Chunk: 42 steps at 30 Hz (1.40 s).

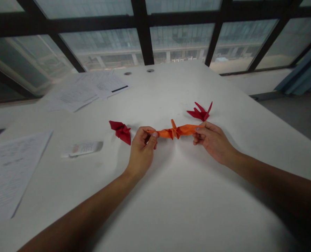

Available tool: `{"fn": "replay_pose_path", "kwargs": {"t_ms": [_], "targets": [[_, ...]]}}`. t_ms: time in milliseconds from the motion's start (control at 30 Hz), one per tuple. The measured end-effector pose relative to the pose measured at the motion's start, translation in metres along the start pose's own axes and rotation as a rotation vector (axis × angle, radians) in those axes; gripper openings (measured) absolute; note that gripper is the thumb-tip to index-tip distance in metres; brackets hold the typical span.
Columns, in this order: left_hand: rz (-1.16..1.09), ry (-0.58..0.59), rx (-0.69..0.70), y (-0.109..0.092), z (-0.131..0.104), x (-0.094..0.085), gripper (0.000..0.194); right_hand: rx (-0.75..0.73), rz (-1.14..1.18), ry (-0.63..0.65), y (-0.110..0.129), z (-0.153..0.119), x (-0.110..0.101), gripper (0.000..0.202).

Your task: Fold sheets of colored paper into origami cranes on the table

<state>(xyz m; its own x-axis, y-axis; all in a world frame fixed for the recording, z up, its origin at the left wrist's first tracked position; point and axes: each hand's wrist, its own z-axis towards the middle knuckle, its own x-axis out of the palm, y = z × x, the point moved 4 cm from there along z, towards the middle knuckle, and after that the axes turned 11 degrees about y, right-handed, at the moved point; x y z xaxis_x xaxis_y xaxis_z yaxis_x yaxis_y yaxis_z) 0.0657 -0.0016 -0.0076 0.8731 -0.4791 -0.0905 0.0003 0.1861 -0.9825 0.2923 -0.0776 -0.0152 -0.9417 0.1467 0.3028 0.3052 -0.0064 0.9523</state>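
An orange origami crane [174, 132] is stretched sideways between my two hands, just above the white table. My left hand [144, 141] pinches the tip of its left wing between thumb and fingers. At the other end, my right hand [210, 138] pinches the right wing tip. The crane's middle folds and one upright point show between the wings. A red origami crane [121, 131] lies on the table close to my left hand. Just beyond my right hand sits a second red origami crane [201, 111] with its points up.
The white table [176, 199] reaches back to dark-framed windows [181, 38]. Printed sheets [84, 89] lie at the back left, and more paper [11, 171] at the near left. A small white packet [84, 148] rests left of my left hand. A blue curtain [302, 73] hangs at right.
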Motion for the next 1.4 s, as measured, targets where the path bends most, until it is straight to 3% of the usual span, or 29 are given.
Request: {"fn": "replay_pose_path", "kwargs": {"t_ms": [200,367,533,633,767,933,1200,1400], "targets": [[-0.14,-0.067,-0.005,0.004,0.002,-0.002,0.029,-0.043,-0.034,0.013,-0.003,0.001,-0.001,0.021],[-0.034,0.044,-0.023,-0.003,-0.001,0.003,0.031,-0.095,-0.167,0.055,-0.006,-0.002,0.0,0.018],[0.17,0.185,0.008,-0.014,-0.01,0.014,0.048,-0.115,-0.351,0.094,-0.004,-0.01,0.007,0.019],[0.22,0.217,0.01,-0.013,-0.012,0.018,0.04,-0.098,-0.382,0.125,-0.005,-0.014,0.014,0.022],[0.219,0.157,0.026,-0.009,-0.011,0.016,0.024,-0.027,-0.38,0.214,-0.01,-0.019,0.02,0.024],[0.196,0.125,0.022,-0.005,-0.008,0.013,0.023,0.025,-0.378,0.294,-0.011,-0.021,0.024,0.021],[-0.204,-0.151,-0.06,0.003,0.002,-0.008,0.038,0.049,-0.158,0.112,-0.004,-0.012,0.014,0.025],[-0.246,-0.16,-0.065,0.003,0.002,-0.01,0.03,0.072,-0.027,0.096,-0.006,-0.01,0.012,0.023]]}}
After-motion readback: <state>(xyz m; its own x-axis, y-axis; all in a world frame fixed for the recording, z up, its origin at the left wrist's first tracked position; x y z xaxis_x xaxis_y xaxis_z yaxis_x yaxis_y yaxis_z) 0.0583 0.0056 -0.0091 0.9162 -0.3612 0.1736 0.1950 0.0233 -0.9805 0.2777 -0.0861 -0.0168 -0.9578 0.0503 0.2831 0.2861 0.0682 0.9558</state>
